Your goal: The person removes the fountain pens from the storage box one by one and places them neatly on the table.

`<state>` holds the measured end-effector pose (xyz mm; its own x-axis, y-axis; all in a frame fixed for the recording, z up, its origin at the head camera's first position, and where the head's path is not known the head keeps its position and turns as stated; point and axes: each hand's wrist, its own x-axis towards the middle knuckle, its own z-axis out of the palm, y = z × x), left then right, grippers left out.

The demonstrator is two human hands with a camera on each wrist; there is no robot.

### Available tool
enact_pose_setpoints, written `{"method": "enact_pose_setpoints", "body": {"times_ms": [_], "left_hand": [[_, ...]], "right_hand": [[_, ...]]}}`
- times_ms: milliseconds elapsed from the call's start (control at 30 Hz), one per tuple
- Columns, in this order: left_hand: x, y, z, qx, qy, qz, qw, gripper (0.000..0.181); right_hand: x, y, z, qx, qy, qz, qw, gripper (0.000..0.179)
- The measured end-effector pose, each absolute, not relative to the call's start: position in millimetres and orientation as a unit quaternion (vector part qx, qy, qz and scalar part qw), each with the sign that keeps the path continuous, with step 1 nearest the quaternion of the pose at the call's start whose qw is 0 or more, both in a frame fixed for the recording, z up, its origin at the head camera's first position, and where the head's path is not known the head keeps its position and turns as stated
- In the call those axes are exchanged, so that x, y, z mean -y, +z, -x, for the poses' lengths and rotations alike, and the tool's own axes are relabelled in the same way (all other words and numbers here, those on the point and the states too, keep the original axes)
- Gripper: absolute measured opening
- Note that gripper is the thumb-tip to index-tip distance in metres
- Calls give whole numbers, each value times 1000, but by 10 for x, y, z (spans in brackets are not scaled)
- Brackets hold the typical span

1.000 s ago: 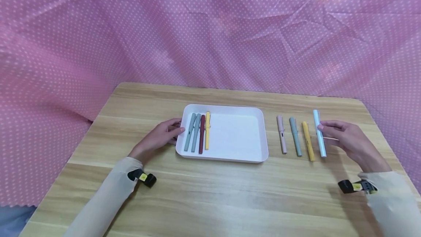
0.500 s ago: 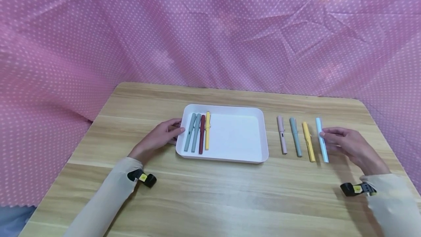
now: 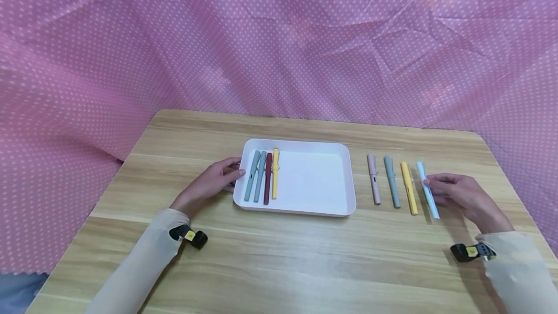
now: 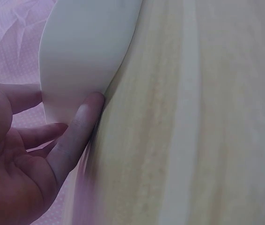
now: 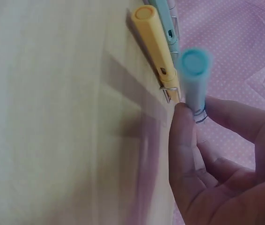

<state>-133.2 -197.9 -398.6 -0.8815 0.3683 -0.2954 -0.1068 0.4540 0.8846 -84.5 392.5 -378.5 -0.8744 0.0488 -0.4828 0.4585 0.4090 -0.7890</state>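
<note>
My right hand [image 3: 466, 197] pinches a light blue pen [image 3: 427, 189] between thumb and fingers, just right of a row of three pens. The held pen slants, its near end pointing a little to the right; its shadow falls on the table in the right wrist view. Closest to it lies a yellow pen [image 3: 409, 188], then a grey-green pen [image 3: 392, 181] and a pale mauve pen [image 3: 373, 179]. With thumb and fingers, my left hand [image 3: 207, 180] holds the left end of a white tray [image 3: 311, 178]. Some left fingertips are hidden behind the tray wall [image 4: 85, 51].
Inside the tray, along its left side, lie two grey-green pens [image 3: 259, 177], a dark red pen [image 3: 268, 178] and a yellow pen [image 3: 275, 173]. Everything stands on a wooden table [image 3: 279, 260]. A pink dotted cloth [image 3: 279, 47] hangs behind the table's far edge.
My right hand has come down and slightly nearer with the light blue pen, whose near end has swung to the right. My left hand and the tray have stayed put.
</note>
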Motion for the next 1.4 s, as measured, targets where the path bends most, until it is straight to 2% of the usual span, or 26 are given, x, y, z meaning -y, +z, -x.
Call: {"method": "enact_pose_setpoints", "body": {"times_ms": [400, 667, 1400], "left_hand": [[1984, -4001, 1336, -826, 511, -84, 223, 59], [1996, -4027, 1340, -822, 517, -91, 221, 61], [1986, -4035, 1338, -820, 520, -76, 227, 60]], "right_hand": [[-3921, -3882, 842, -810, -530, -157, 194, 62], [-3909, -3912, 832, -828, -503, -162, 190, 67], [-3839, -3948, 817, -868, -436, -165, 169, 58]]}}
